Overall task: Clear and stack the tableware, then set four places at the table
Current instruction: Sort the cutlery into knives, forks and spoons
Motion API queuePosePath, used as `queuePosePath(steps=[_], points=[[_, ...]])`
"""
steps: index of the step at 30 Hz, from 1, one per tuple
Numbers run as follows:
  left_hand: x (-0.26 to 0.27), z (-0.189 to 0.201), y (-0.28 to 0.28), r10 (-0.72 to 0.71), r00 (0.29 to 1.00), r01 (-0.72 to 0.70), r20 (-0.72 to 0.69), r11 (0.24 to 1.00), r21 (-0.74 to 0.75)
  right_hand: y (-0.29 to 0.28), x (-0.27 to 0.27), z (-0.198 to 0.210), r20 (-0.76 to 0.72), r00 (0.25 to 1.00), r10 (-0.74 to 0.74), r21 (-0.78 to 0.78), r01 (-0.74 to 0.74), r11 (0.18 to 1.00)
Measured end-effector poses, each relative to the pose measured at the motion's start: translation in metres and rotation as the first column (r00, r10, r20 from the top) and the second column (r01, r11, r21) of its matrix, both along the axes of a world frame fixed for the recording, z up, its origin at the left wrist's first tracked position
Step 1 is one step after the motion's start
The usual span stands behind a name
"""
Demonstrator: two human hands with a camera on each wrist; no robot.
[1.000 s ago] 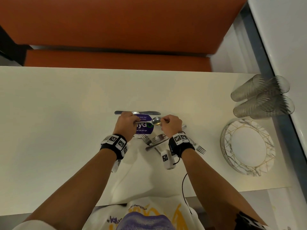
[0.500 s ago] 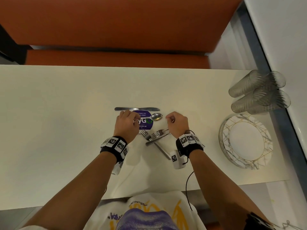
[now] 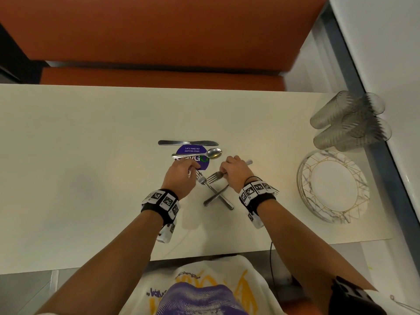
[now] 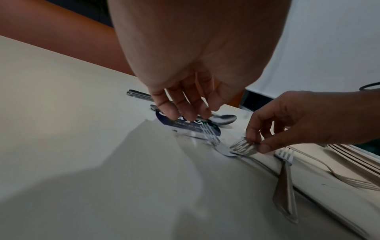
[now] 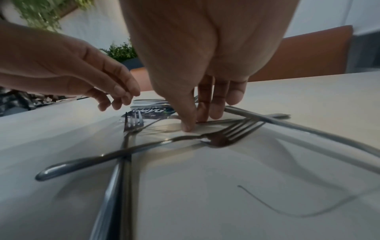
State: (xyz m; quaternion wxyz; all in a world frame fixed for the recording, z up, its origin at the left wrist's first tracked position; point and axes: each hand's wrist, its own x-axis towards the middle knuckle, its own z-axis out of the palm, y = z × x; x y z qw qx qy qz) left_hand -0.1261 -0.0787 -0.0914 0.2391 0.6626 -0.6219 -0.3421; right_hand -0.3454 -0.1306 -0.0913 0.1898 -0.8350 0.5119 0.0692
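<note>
Several forks lie in a loose heap on the white table (image 3: 91, 155). Two of them cross (image 3: 218, 193) between my wrists. My right hand (image 3: 223, 174) pinches the head of another fork (image 4: 244, 147) between thumb and fingers (image 5: 188, 126); its handle (image 3: 248, 162) sticks out past the knuckles. My left hand (image 3: 193, 168) hovers with relaxed fingers (image 4: 185, 113) over the tines of a crossed fork (image 4: 211, 134) and holds nothing. Beyond the hands, the spoons (image 3: 197, 153) lie across a purple sticker (image 3: 204, 163), and the knives (image 3: 188, 143) lie just past them.
A stack of white plates (image 3: 333, 185) with gold and grey lines sits at the right end of the table. Several ribbed glasses (image 3: 350, 121) stand beyond it by the wall. An orange bench (image 3: 159, 42) runs along the far side.
The spoon that both hands held now lies on the sticker. Both hands have drawn back toward me to the forks. My right hand has taken hold of a fork head.
</note>
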Motion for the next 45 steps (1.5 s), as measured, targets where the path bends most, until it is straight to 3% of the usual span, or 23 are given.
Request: queuePosePath(steps=[3,7,12,16,20,24,27,31,34,37,40,42,45], points=[[0.001,0.004,0.0,0.01,1.0,-0.01,-0.008,1.0,-0.021,0.001,0.0,0.001,-0.042,0.998,0.039,-0.022,-0.04,0.999],[0.001,0.008,-0.002,0.049,0.998,-0.05,-0.04,0.999,-0.019,-0.001,-0.003,0.004,0.01,1.0,-0.006,-0.077,0.007,0.997],[-0.003,0.021,-0.014,0.133,0.984,-0.135,-0.119,0.991,-0.015,-0.01,0.001,0.031,0.227,0.964,-0.137,-0.196,0.183,0.964],[-0.014,0.037,-0.022,0.16,0.958,-0.159,-0.237,0.987,0.026,-0.02,0.014,0.068,0.487,0.831,-0.268,-0.134,0.374,0.918],[-0.031,0.059,-0.028,0.159,0.882,-0.141,-0.444,0.987,0.074,-0.029,0.035,0.102,0.691,0.586,-0.423,0.048,0.548,0.835],[-0.038,0.075,-0.031,0.134,0.836,-0.119,-0.532,0.991,0.064,-0.028,0.049,0.115,0.743,0.404,-0.534,0.284,0.532,0.797],[-0.036,0.076,-0.03,0.143,0.845,-0.128,-0.515,0.99,0.065,-0.021,0.058,0.116,0.752,0.339,-0.566,0.366,0.498,0.786],[-0.026,0.074,-0.018,0.189,0.851,-0.148,-0.49,0.981,0.122,-0.007,0.067,0.106,0.725,0.32,-0.61,0.428,0.484,0.763],[-0.014,0.067,-0.003,0.232,0.844,-0.182,-0.484,0.972,0.149,0.004,0.068,0.084,0.666,0.383,-0.64,0.406,0.534,0.741],[0.001,0.044,0.005,0.319,0.841,-0.247,-0.436,0.945,0.216,0.018,0.066,0.054,0.503,0.617,-0.605,0.291,0.538,0.791],[0.013,0.026,0.014,0.357,0.855,-0.275,-0.377,0.927,0.254,0.035,0.065,0.027,0.208,0.819,-0.535,0.27,0.478,0.836],[0.02,0.022,0.02,0.392,0.847,-0.292,-0.36,0.908,0.3,0.044,0.067,0.016,0.066,0.872,-0.486,0.27,0.453,0.85],[0.027,0.018,0.028,0.443,0.814,-0.316,-0.376,0.881,0.352,0.051,0.071,0.012,0.009,0.89,-0.456,0.273,0.436,0.857]])
